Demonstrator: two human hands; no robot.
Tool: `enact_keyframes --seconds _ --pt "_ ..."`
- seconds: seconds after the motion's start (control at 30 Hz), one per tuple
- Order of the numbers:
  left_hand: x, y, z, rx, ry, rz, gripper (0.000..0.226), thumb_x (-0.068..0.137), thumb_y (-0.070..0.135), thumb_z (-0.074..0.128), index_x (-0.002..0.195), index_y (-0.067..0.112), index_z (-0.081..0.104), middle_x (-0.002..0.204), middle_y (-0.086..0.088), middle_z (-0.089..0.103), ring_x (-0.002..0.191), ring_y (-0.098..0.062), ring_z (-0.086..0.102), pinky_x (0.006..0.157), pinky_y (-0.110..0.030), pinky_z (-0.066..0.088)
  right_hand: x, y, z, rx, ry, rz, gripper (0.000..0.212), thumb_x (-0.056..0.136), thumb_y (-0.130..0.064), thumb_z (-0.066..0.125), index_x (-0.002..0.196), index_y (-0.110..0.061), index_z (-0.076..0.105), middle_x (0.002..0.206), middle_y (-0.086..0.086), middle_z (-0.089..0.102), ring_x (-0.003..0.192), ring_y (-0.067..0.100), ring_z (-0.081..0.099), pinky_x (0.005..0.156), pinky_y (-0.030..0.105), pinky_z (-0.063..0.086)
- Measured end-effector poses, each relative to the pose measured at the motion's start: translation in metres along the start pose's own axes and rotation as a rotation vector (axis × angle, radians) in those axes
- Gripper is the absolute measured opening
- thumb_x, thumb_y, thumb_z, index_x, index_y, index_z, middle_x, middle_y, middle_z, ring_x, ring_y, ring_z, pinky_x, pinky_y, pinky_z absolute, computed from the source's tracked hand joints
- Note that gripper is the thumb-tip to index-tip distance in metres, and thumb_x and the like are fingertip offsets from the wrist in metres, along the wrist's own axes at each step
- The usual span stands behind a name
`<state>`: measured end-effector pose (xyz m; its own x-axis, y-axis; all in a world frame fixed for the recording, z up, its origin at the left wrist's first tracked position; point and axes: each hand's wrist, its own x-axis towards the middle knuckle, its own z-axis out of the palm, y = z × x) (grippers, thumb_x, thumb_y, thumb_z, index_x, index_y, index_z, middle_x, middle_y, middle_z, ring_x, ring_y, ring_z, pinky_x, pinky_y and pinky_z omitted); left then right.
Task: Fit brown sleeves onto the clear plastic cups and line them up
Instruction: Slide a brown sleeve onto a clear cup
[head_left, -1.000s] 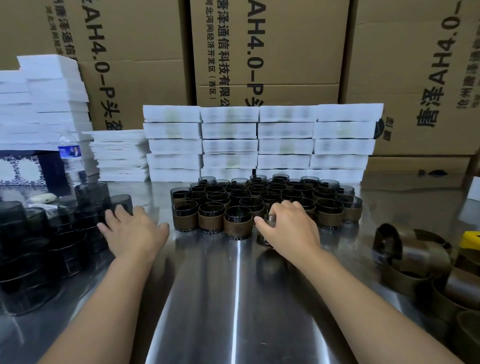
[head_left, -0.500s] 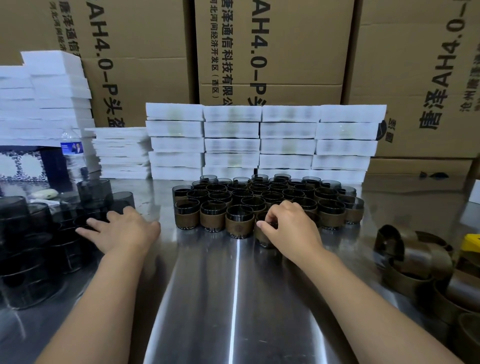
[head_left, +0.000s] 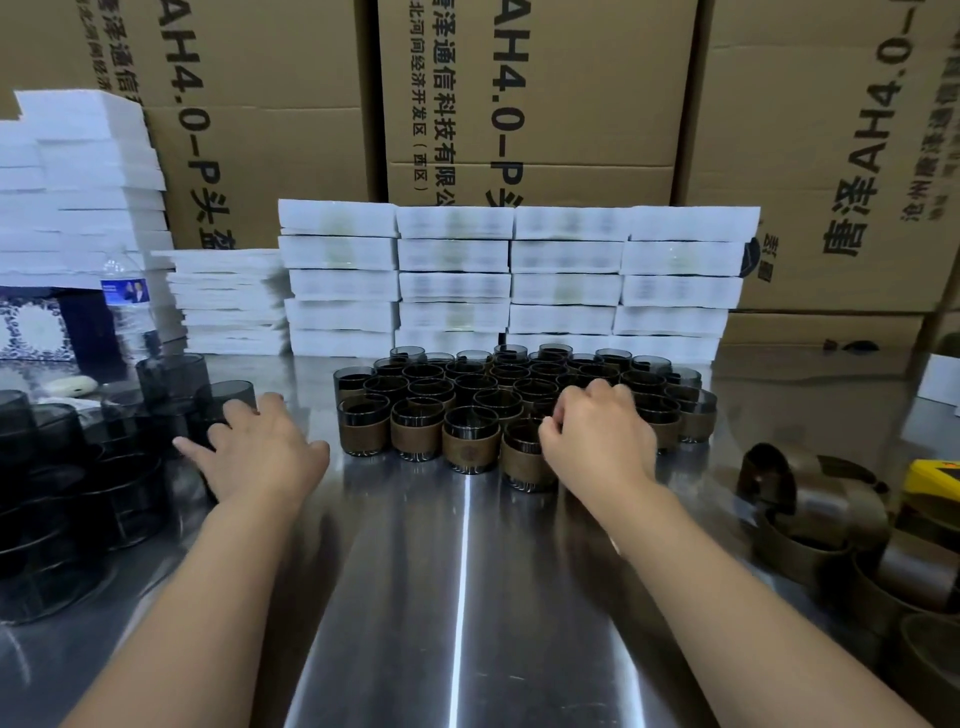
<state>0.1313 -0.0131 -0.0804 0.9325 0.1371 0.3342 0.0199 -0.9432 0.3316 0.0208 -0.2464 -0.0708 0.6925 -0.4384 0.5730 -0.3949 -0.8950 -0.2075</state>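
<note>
Front-row cup (head_left: 522, 460) is pinched at its rim by the right hand (head_left: 597, 436), fingers curled, at the near edge of the sleeved cups (head_left: 467, 395) grouped at 12 o'clock. Left hand (head_left: 260, 452) is laid flat, fingers spread, against the bare cups (head_left: 104, 467) at 9 o'clock. Loose brown sleeves (head_left: 831, 519) are piled at 3 o'clock.

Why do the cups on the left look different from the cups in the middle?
The left cups are bare; the middle cups wear brown sleeves. Some left cups are stacked; the middle cups stand singly in tight rows. Both are smoky, see-through cups on the metal table.
</note>
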Motion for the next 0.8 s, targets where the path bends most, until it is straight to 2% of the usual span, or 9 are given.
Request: enact_keyframes --seconds 0.1,0.17,0.23,0.33,0.4,0.5,0.57,0.7,0.8 --pt "-0.003 0.006 0.002 -0.084 0.011 0.077 0.063 0.086 0.032 0.065 0.140 0.013 0.038 0.137 -0.020 0.040 0.124 -0.043 0.043 0.111 -0.055 0.022 0.011 0.014 -0.016 -0.183 -0.108 0.165 0.043 0.088 -0.035 0.050 0.125 -0.014 0.050 0.130 0.011 0.045 0.123 0.031 0.037 0.092 0.042 0.038" --pt "-0.004 0.008 0.004 -0.148 0.020 0.141 0.063 0.086 0.025 0.065 0.141 0.012 0.038 0.135 -0.021 0.040 0.121 -0.042 0.045 0.108 -0.049 0.027 0.020 0.032 -0.025 -0.271 -0.218 0.302 0.056 0.088 -0.039 0.051 0.136 -0.014 0.040 0.141 0.014 0.037 0.131 0.036 0.031 0.106 0.057 0.024" --pt "-0.007 0.012 0.006 -0.207 0.011 0.205 0.061 0.085 0.019 0.064 0.140 0.011 0.038 0.133 -0.021 0.041 0.118 -0.042 0.046 0.105 -0.046 0.030 0.029 0.053 -0.029 -0.292 -0.286 0.438 0.063 0.089 -0.041 0.050 0.143 -0.014 0.032 0.148 0.017 0.029 0.136 0.042 0.024 0.107 0.069 0.005" --pt "-0.010 0.017 0.010 -0.322 0.001 0.259 0.057 0.082 0.009 0.060 0.136 0.016 0.044 0.127 -0.017 0.044 0.110 -0.041 0.048 0.100 -0.045 0.039 0.035 0.081 -0.030 -0.276 -0.370 0.635 0.069 0.089 -0.045 0.050 0.148 -0.017 0.026 0.155 0.017 0.018 0.141 0.048 0.012 0.105 0.072 -0.005" --pt "-0.011 0.019 0.012 -0.425 -0.018 0.297 0.056 0.081 0.002 0.056 0.134 0.019 0.048 0.120 -0.012 0.046 0.106 -0.036 0.052 0.094 -0.044 0.044 0.035 0.093 -0.026 -0.229 -0.422 0.732 0.072 0.089 -0.045 0.052 0.149 -0.016 0.024 0.156 0.015 0.014 0.142 0.047 0.008 0.106 0.071 -0.001" --pt "-0.014 0.024 0.015 -0.542 -0.077 0.413 0.055 0.085 -0.002 0.055 0.133 0.023 0.048 0.109 0.000 0.042 0.096 -0.023 0.058 0.092 -0.037 0.046 0.035 0.099 -0.017 -0.165 -0.426 0.755 0.073 0.086 -0.040 0.060 0.146 -0.015 0.028 0.151 0.015 0.019 0.139 0.040 0.016 0.109 0.064 0.019" --pt "-0.017 0.028 0.017 -0.590 -0.115 0.502 0.053 0.088 -0.001 0.055 0.133 0.026 0.049 0.102 0.006 0.041 0.084 -0.015 0.058 0.090 -0.036 0.048 0.034 0.096 -0.014 -0.188 -0.385 0.711 0.067 0.084 -0.032 0.062 0.142 -0.016 0.033 0.144 0.014 0.027 0.134 0.034 0.025 0.104 0.053 0.030" --pt "-0.022 0.031 0.019 -0.634 -0.181 0.647 0.049 0.091 -0.001 0.054 0.132 0.025 0.052 0.098 0.012 0.047 0.073 -0.001 0.053 0.075 -0.017 0.043 0.032 0.087 -0.011 -0.178 -0.334 0.568 0.054 0.086 -0.019 0.059 0.137 -0.014 0.041 0.137 0.014 0.034 0.125 0.033 0.039 0.096 0.043 0.039" --pt "-0.023 0.033 0.018 -0.602 -0.228 0.649 0.051 0.092 0.001 0.053 0.137 0.024 0.050 0.106 0.011 0.059 0.075 -0.004 0.052 0.081 -0.022 0.046 0.031 0.082 -0.011 -0.001 -0.208 0.497 0.043 0.086 -0.013 0.059 0.129 -0.010 0.050 0.133 0.017 0.038 0.115 0.037 0.048 0.090 0.039 0.044"
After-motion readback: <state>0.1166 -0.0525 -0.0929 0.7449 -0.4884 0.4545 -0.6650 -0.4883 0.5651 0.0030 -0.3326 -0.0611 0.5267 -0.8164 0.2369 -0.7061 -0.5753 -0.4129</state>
